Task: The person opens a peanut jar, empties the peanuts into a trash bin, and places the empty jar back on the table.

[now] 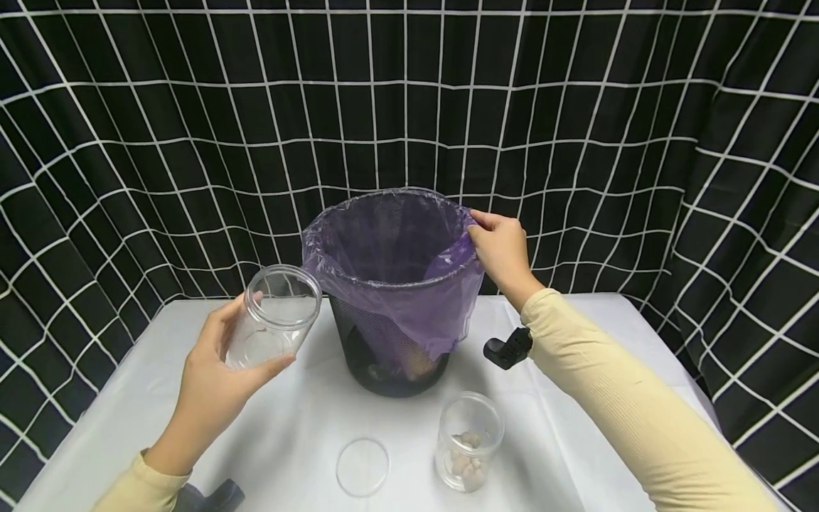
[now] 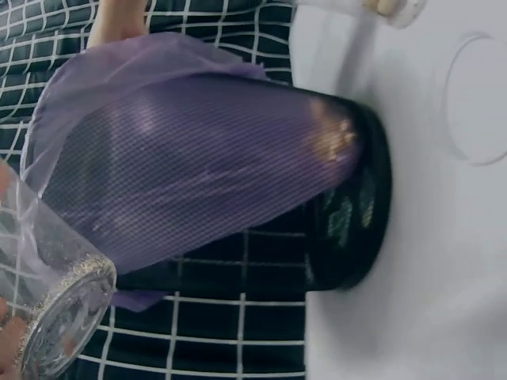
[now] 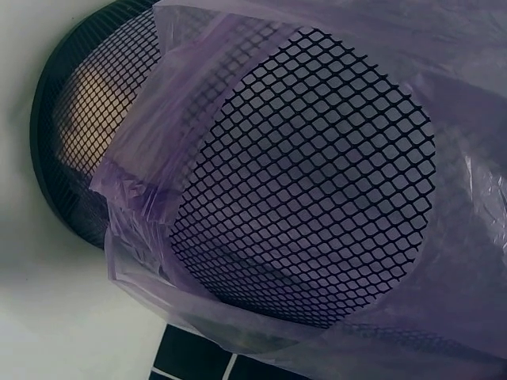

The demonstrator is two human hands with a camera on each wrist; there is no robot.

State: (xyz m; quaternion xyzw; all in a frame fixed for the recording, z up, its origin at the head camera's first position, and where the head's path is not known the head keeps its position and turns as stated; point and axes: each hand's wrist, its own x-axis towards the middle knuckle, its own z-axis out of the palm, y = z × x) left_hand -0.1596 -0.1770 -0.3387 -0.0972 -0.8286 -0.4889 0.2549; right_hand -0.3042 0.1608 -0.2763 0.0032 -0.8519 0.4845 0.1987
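My left hand [image 1: 211, 384] grips a clear plastic jar [image 1: 271, 338], tilted at the left of the bin's rim. Its mouth has no lid, and tan crumbs cling around its base in the left wrist view. With thumb and fingertips, my right hand [image 1: 505, 249] pinches the edge of a purple bin bag [image 1: 416, 313] at the rim's right side. This bag lines a black mesh wastebasket [image 1: 358, 348] and hangs folded over its rim. Something tan shows through the mesh low in the bin, with its kind blurred by bag and mesh.
On the white-covered table [image 1: 301, 441] stands a second clear jar [image 1: 470, 441] with several pale pebble-like pieces inside. Left of that jar lies a clear round lid [image 1: 362, 467]. A black curtain [image 1: 409, 107] with white grid lines closes off the back and sides.
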